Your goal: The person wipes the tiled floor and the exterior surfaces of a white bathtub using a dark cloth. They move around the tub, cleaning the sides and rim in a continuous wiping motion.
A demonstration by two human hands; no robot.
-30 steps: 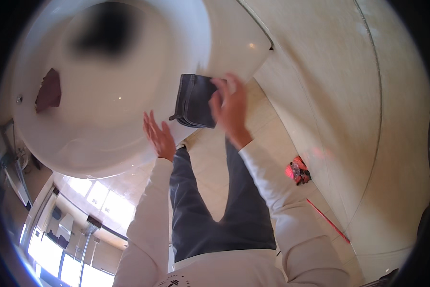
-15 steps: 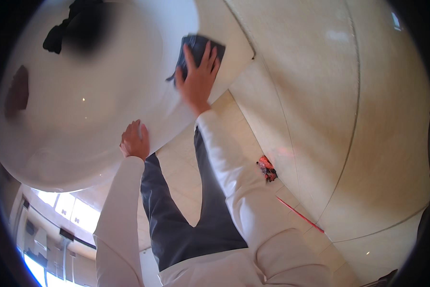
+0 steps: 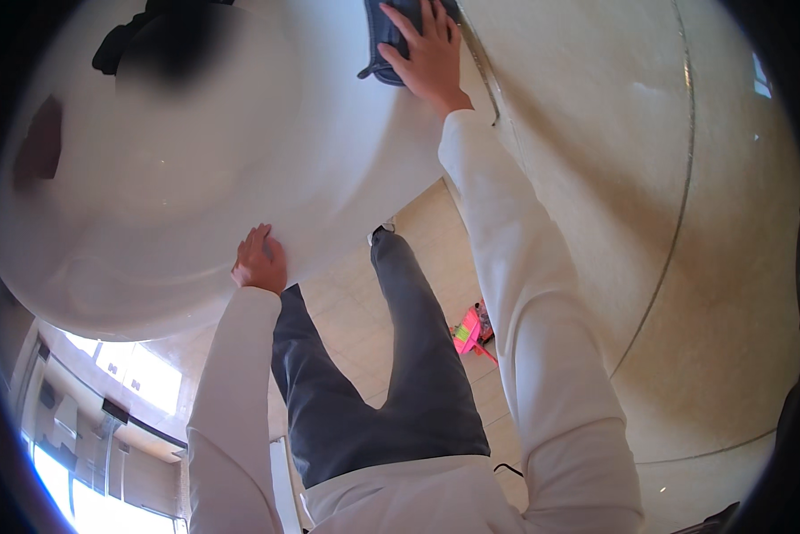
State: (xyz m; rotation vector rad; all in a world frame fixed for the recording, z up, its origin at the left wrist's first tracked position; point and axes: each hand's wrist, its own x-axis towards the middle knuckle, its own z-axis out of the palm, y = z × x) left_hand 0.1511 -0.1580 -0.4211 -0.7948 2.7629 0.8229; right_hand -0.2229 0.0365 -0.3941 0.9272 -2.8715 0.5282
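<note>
The right hand (image 3: 428,62) is spread over a folded dark cloth (image 3: 384,69), palm down and fingers apart, pressing it flat rather than closing around it; the cloth lies on the rim of the white bathtub (image 3: 329,209), at the bathtub's far right part, cut off by the top of the view. The left hand (image 3: 260,258) rests on the bathtub's near rim, its fingers loosely bent and no object visible in it. Judging from this moment, handling of the cloth is under way: it is folded, laid on the bathtub and under the palm, but not let go, and how much of the surface it has covered cannot be told. Inside the bathtub, toward its left side, is 1 maroon piece (image 3: 42,142), with 1 black shape (image 3: 111,52) beyond it, too blurred to identify. For room, the smooth rim between the 2 hands bears no object, so sideways travel there looks easy. To the cloth's right, the bathtub's surround ends at a dark seam (image 3: 480,67), with a pale stone wall (image 3: 596,214) just past it, leaving little space on that side. On the floor (image 3: 329,325) near the bathtub, a bright pink bundle (image 3: 468,331) lies beside the right sleeve (image 3: 542,285).
</note>
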